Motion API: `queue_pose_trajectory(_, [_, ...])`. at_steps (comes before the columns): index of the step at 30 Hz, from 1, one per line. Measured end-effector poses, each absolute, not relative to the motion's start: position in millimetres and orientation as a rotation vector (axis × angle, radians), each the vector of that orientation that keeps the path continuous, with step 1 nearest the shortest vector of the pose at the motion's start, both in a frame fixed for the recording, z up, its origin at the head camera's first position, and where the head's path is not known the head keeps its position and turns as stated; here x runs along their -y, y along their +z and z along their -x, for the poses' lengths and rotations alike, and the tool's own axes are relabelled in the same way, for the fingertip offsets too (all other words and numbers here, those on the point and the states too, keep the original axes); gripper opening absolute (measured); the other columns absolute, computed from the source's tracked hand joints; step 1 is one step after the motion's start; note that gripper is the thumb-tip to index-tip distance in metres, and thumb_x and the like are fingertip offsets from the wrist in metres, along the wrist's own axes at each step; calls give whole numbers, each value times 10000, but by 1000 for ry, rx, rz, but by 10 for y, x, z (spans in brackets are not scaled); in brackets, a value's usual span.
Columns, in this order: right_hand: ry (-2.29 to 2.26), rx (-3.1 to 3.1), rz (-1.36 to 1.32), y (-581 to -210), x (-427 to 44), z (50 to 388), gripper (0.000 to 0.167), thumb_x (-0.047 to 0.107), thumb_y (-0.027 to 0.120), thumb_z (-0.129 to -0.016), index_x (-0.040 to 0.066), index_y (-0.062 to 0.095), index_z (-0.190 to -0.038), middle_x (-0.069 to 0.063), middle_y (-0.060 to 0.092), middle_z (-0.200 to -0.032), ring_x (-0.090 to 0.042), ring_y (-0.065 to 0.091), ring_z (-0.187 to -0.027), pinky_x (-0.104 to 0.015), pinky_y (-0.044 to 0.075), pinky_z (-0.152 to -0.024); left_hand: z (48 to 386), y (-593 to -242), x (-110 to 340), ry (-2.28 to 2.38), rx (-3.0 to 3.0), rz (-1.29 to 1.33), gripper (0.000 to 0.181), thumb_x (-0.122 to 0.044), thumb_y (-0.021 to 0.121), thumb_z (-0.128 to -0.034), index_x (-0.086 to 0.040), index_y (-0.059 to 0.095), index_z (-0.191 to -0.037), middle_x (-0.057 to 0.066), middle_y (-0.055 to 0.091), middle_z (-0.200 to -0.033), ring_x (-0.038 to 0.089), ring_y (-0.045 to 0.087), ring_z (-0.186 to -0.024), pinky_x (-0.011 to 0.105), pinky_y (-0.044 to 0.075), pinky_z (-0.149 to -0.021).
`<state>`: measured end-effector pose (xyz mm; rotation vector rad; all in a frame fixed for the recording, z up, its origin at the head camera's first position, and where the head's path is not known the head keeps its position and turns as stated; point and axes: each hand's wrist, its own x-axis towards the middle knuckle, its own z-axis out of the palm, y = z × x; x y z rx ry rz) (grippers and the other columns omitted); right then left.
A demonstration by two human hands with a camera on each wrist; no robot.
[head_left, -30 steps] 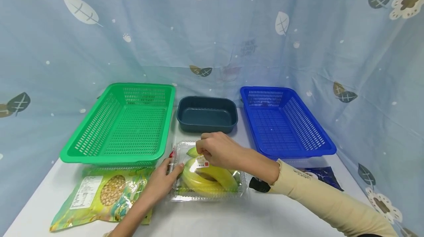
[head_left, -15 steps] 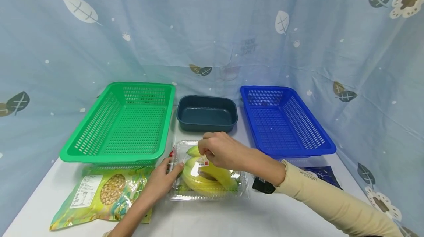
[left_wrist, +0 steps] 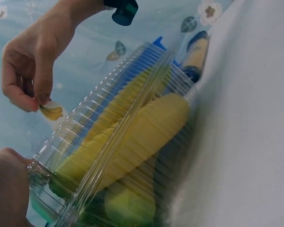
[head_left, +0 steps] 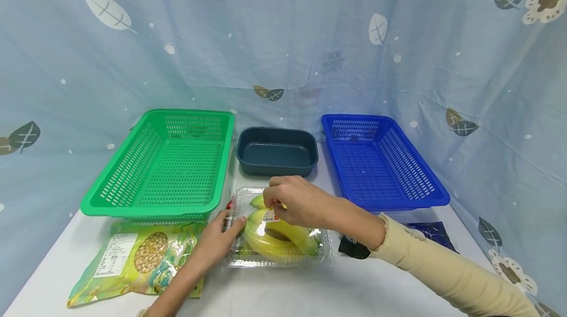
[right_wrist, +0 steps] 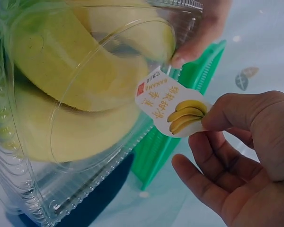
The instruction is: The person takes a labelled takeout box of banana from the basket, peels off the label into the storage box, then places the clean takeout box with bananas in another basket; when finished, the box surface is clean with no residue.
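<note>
A clear plastic clamshell box (head_left: 325, 253) sits on the white table. Yellow-green bananas (head_left: 283, 233) fill it, and its lid is down. My left hand (head_left: 217, 238) holds the box's left side, its thumb over the lid's edge. Between thumb and index finger my right hand (right_wrist: 246, 142) pinches one end of a small white banana label (right_wrist: 156, 106), printed with yellow bananas and a red mark. In the left wrist view the label (left_wrist: 51, 112) stands a little way off the lid. The right hand covers part of the box's far side in the head view.
A green basket (head_left: 217, 174) stands back left, a blue basket (head_left: 394, 206) back right, a dark teal tray (head_left: 276, 167) between them. A yellow-green bag of beans (head_left: 128, 268) lies at left. At right, behind the forearm, is a dark blue packet (head_left: 431, 233).
The label has tilted slightly in my right hand, which has barely shifted. My left hand and the box stay in place.
</note>
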<state>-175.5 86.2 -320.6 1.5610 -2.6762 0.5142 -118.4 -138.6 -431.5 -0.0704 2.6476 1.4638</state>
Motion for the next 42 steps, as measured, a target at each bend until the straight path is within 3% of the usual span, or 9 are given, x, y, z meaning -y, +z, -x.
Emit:
queue_pose_trajectory(10, [616, 2582, -1595, -3097, -892, 1796, 182, -82, 667, -843, 99, 669, -859, 40, 579, -838, -124, 546, -702, -164, 464, -634, 1173, -4289, 1412, 1456, -2663, 74, 654, -480, 545, -1008, 18, 470, -1425, 242, 609, -1272, 359, 600, -1126, 526, 512, -871])
queue_pose_trajectory(20, [698, 2539, -1475, -2898, -985, 1847, 173, -65, 668, -863, 104, 698, -882, 34, 603, -873, -85, 558, -783, -191, 507, -691, 1121, -4258, 1451, 1494, -2622, 59, 701, -512, 498, -1025, 40, 422, -1451, 299, 565, -1320, 449, 558, -1197, 591, 475, -943])
queue_pose_trajectory(27, [718, 2535, -1384, -2883, -1089, 1835, 162, -60, 696, -868, 100, 694, -896, 7, 620, -892, -99, 561, -797, -243, 529, -702, 926, -4135, 1481, 1479, -2594, -23, 814, -526, 496, -1020, 79, 264, -1514, 309, 556, -1320, 442, 603, -1137, 573, 509, -899])
queue_pose_trajectory(30, [727, 2513, -1363, -2877, -1146, 1830, 160, -65, 702, -864, 92, 693, -893, 2, 619, -888, -101, 573, -801, -271, 546, -702, 766, -4007, 1501, 1298, -2661, -73, 856, -561, 526, -993, 76, 290, -1514, 283, 522, -1384, 423, 579, -1189, 577, 486, -935])
queue_pose_trajectory(33, [710, 2471, -1346, -2852, -1209, 1848, 164, -72, 714, -855, 88, 689, -882, 0, 617, -874, -105, 581, -793, -255, 543, -697, 647, -3792, 1532, 1088, -2716, -130, 785, -567, 591, -956, -5, 430, -1480, 170, 568, -1374, 346, 594, -1188, 555, 483, -943])
queue_pose_trajectory(38, [702, 2437, -1306, -2793, -1283, 1906, 175, -90, 724, -838, 76, 695, -884, -15, 626, -865, -115, 598, -787, -248, 544, -694, 711, -3276, 1600, 1044, -2790, -292, 430, -383, 665, -966, -135, 628, -1316, -55, 686, -1117, 138, 661, -975, 419, 551, -809])
queue_pose_trajectory(42, [699, 2439, -1284, -2748, -1302, 1981, 164, -90, 716, -840, 66, 702, -888, -26, 636, -873, -122, 608, -787, -269, 550, -693, 969, -2972, 1659, 1110, -2924, -472, 260, -245, 643, -988, -137, 675, -1222, -64, 701, -1046, 132, 669, -929, 375, 555, -744])
